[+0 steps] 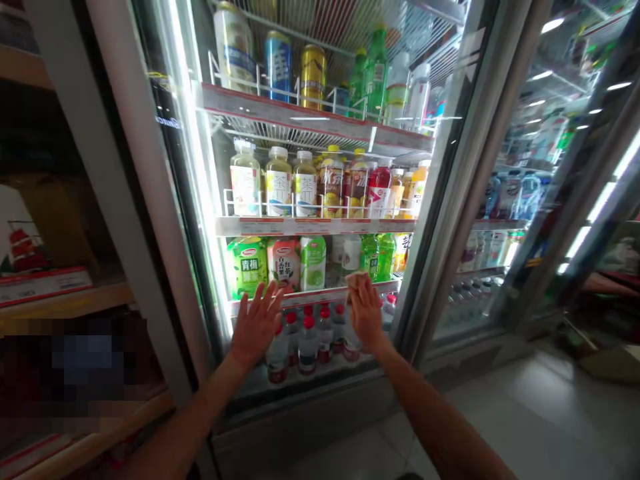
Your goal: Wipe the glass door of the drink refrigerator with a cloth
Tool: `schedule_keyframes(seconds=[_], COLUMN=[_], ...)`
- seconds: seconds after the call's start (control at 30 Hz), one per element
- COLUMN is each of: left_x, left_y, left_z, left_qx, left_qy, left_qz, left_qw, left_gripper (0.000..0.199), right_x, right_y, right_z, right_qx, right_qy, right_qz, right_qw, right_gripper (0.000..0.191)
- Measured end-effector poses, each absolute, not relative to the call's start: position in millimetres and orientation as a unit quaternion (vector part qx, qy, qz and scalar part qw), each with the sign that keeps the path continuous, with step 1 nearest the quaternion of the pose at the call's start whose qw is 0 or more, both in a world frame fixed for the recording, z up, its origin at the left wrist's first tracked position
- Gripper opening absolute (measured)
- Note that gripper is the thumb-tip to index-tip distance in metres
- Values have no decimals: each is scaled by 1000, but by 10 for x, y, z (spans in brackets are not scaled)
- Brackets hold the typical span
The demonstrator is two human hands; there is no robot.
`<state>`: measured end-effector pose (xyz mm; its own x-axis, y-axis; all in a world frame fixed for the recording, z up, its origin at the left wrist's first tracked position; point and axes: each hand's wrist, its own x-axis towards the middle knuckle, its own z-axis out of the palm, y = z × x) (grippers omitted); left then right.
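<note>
Before me is the glass door point(320, 263) of a lit drinks fridge. My left hand point(256, 325) has its fingers spread, held up at the glass in front of the lower shelf. Whether its palm touches the glass I cannot tell. With my right hand point(367, 313) I hold a crumpled pale brownish cloth point(356, 279) up at the glass, its edge showing past the fingertips. Behind the hands stand green and pink drink cartons point(249, 267) and, lower down, several clear bottles with red caps point(309, 343).
Higher shelves hold tea bottles point(279, 183) and drink cans point(278, 65). The metal door frame point(450, 200) runs along the right, with another fridge point(505, 233) beyond it. A wooden shelf point(70, 303) stands at the left. Tiled floor point(505, 407) lies at lower right.
</note>
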<state>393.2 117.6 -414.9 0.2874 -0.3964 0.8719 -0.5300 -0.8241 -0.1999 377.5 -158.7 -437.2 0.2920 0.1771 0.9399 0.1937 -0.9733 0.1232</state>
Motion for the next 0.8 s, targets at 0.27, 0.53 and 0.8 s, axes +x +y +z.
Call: schedule_keyframes(seconds=[0.27,0.53,0.8], left_x=[3912,3989,4066], left_y=[1160,1414,1398], left_z=[-4178,-3657,-3616], left_qx=[801,778,786], left_qy=[-283,-233,-214], left_qz=[523,582,576], left_qw=[63,44,69], left_gripper=[66,69,68], right_x=[3849,4025,3926], right_y=[-1212,-1300,-841], right_z=[-4115,-3636,-3757], right_qx=[-810,-747,-804], right_qy=[-149,-19,-269], right_qz=[-567,-661,-528], right_qw=[23,74,-46], right_gripper=[62,58,63])
